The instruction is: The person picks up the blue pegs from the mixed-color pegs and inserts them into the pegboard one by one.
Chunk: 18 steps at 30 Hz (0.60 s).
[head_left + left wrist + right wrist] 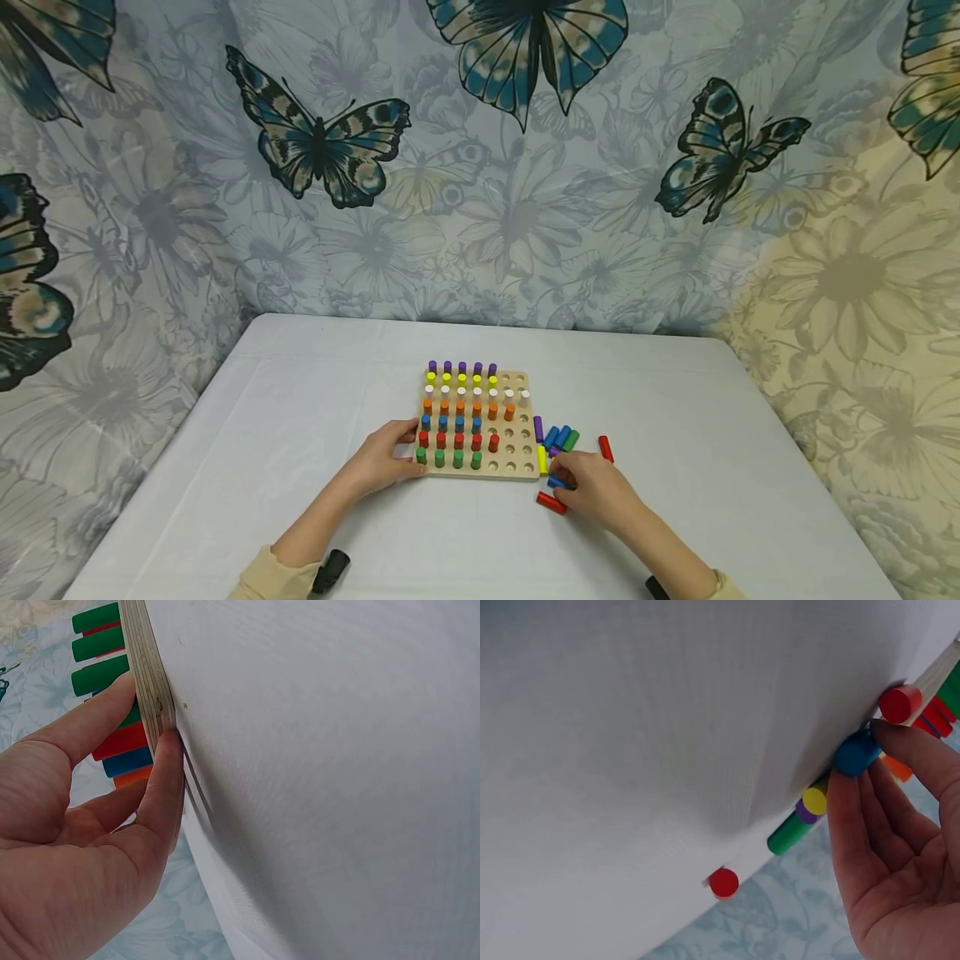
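A wooden pegboard [501,457] lies on the table with rows of purple, yellow, white, orange, blue, red and green pegs upright in it. Bare holes show along its right side. My left hand [382,461] grips the board's near left corner, thumb by the green pegs [97,646] and a finger against the wooden edge [154,690]. To the right of the board, my right hand [600,492] pinches a blue peg [855,754] between thumb and fingers, low over the table. A red peg [551,502] lies just beside that hand.
Loose pegs lie right of the board: a purple peg [537,429], a yellow peg [542,460], a green peg [572,441] and blue ones [551,437]. Another red peg [606,448] lies farther right. The white table [262,417] meets a butterfly-print curtain [450,250] behind.
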Each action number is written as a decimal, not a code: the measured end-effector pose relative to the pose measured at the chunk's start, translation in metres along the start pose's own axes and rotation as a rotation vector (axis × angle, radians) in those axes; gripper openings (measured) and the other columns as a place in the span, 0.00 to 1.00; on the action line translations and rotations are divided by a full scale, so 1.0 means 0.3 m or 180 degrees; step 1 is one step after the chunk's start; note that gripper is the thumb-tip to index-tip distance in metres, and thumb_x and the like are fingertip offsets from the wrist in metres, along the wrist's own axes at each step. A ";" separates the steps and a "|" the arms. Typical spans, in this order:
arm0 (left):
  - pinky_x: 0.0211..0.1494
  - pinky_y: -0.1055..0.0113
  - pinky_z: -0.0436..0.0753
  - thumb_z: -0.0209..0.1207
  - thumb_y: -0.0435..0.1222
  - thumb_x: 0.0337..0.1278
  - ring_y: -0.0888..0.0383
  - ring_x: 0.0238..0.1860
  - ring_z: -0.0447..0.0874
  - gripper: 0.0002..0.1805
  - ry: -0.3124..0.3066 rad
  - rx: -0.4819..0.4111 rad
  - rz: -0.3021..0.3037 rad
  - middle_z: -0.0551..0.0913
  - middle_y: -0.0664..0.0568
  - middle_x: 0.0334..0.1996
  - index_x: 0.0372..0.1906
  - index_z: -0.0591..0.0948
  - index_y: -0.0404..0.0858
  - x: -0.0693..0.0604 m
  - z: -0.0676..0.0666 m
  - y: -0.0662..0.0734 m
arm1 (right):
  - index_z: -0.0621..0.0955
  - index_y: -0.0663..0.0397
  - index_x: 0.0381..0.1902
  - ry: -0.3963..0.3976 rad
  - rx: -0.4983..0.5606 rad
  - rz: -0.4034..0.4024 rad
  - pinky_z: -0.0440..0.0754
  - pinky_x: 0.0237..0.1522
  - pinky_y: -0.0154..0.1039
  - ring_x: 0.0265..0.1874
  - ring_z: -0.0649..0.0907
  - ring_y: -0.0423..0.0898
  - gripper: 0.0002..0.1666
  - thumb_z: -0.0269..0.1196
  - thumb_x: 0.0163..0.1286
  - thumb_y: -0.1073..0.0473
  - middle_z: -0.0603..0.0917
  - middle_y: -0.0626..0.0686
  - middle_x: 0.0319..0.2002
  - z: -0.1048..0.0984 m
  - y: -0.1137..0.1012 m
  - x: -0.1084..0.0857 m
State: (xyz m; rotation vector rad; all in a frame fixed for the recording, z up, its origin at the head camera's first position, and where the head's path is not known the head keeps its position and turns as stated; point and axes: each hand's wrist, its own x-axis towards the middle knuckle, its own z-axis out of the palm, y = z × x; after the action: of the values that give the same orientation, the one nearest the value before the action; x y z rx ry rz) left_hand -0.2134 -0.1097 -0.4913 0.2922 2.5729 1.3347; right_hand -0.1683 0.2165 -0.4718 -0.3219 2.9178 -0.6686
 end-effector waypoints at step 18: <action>0.63 0.46 0.70 0.74 0.35 0.45 0.45 0.59 0.75 0.43 -0.0003 -0.0025 -0.0016 0.75 0.42 0.60 0.67 0.68 0.28 -0.005 -0.001 0.006 | 0.83 0.51 0.36 0.0067 0.0323 -0.0180 0.80 0.35 0.30 0.30 0.77 0.37 0.11 0.73 0.55 0.63 0.80 0.40 0.30 -0.016 0.023 -0.004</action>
State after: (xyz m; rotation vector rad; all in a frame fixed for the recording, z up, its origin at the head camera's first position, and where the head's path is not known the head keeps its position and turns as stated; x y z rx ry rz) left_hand -0.2121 -0.1094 -0.4895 0.2845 2.5654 1.3422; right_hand -0.1692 0.2249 -0.4704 -0.3894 2.8911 -0.8300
